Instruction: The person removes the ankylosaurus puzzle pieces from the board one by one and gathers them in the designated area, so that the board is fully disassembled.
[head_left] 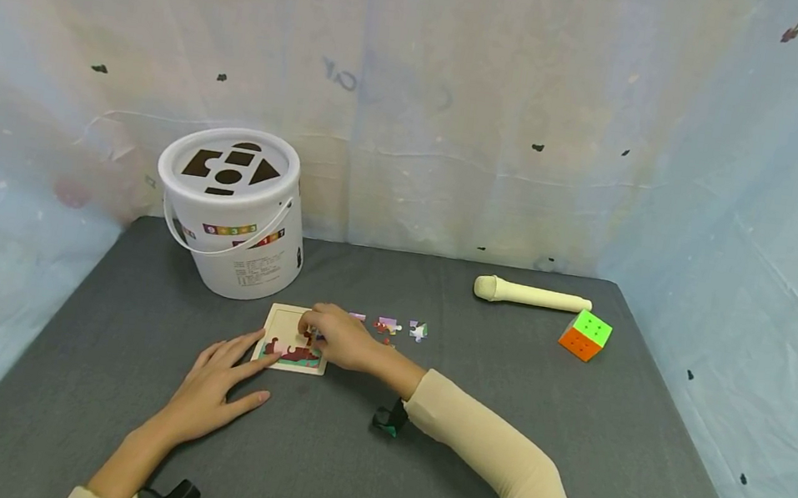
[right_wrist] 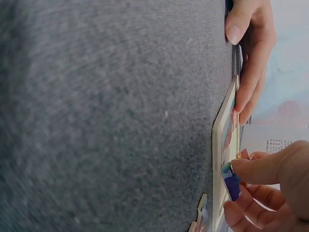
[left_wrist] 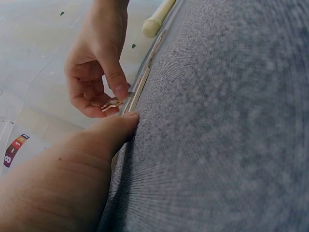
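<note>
A small wooden puzzle board (head_left: 291, 317) lies on the grey cloth, its lower part filled with reddish and green picture pieces. My right hand (head_left: 342, 338) is over the board's right side, pinching a puzzle piece (right_wrist: 231, 182) between thumb and fingers. In the right wrist view that piece shows blue and purple and stands tilted, close over the board. My left hand (head_left: 217, 389) is spread flat, with straight fingertips on the board's left and lower edge and the thumb on the cloth. Loose puzzle pieces (head_left: 387, 326) lie right of the board, some partly hidden behind the right hand.
A white lidded bucket (head_left: 244, 220) with shape cutouts stands behind the board to the left. At the back right are a cream microphone-shaped stick (head_left: 537, 296) and a puzzle cube (head_left: 585, 335) with green and orange sides. A pale curtain (head_left: 416, 117) hangs behind the table.
</note>
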Demonstrator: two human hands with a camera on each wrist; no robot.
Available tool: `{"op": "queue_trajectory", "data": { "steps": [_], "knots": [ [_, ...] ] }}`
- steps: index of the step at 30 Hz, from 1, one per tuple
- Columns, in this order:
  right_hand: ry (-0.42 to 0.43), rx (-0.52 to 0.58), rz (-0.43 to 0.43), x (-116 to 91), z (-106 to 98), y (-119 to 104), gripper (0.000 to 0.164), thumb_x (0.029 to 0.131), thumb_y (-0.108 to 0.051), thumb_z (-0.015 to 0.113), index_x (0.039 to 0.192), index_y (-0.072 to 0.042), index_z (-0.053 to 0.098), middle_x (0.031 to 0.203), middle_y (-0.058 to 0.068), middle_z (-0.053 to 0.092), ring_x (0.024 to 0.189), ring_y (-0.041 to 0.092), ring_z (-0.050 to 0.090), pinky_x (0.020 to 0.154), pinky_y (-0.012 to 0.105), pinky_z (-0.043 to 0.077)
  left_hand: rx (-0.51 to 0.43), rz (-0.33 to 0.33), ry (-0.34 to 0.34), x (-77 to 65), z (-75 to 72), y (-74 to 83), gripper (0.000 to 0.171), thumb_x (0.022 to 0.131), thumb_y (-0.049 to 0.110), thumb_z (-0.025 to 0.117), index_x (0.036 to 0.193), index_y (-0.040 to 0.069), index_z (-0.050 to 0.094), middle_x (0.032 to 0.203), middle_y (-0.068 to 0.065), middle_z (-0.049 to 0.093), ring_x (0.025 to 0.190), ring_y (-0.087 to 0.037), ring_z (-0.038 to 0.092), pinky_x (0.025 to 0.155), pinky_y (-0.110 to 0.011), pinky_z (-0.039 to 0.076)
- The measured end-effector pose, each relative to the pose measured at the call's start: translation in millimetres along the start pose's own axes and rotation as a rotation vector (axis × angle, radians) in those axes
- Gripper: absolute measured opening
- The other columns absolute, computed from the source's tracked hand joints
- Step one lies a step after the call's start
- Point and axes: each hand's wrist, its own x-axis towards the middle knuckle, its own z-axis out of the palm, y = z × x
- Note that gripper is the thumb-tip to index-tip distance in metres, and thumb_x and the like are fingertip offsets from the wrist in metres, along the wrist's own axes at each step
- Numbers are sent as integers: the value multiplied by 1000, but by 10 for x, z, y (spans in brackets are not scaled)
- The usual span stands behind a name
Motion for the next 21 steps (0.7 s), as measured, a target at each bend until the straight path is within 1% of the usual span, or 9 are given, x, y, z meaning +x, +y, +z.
{"op": "queue_trajectory", "data": {
  "steps": [6, 12, 15, 18, 21],
  "knots": [
    [-12, -14, -29, 3, -6, 10, 25, 91, 6, 65, 110, -11, 69, 105, -1, 66, 93, 13, 55, 80, 22, 43, -4, 2, 4, 0, 2, -6, 57, 89, 42, 74, 142, 26, 59, 156, -14, 37, 139, -37, 35, 106, -64, 21],
    [-55, 23, -32, -5, -17, 20, 32, 93, 11, 57, 116, -9, 65, 107, 2, 63, 89, 11, 57, 75, 17, 44, -10, -4, 0, 0, 2, -12, 57, 89, 42, 73, 142, 26, 59, 157, -13, 36, 139, -36, 34, 107, -64, 19],
    [-73, 30, -24, -14, -19, 20, 33, 94, 12, 55, 119, -9, 63, 108, 2, 62, 89, 11, 57, 74, 17, 44, -10, -5, -2, -2, 3, -13, 57, 89, 42, 73, 142, 26, 59, 157, -13, 36, 140, -36, 34, 108, -64, 19],
    [-71, 44, -29, -20, -25, 22, 34, 93, 13, 54, 119, -8, 62, 109, 3, 62, 91, 12, 57, 76, 18, 44, -10, -7, -2, -1, 4, -14, 57, 90, 43, 73, 142, 26, 58, 158, -12, 35, 140, -35, 34, 108, -63, 19],
    [-56, 86, -39, -26, -42, 27, 35, 92, 15, 52, 119, -6, 62, 110, 4, 63, 95, 14, 58, 79, 19, 45, -10, -6, 1, 1, 6, -16, 57, 89, 42, 73, 142, 26, 59, 157, -13, 35, 140, -36, 34, 108, -63, 19]
  ]
}}
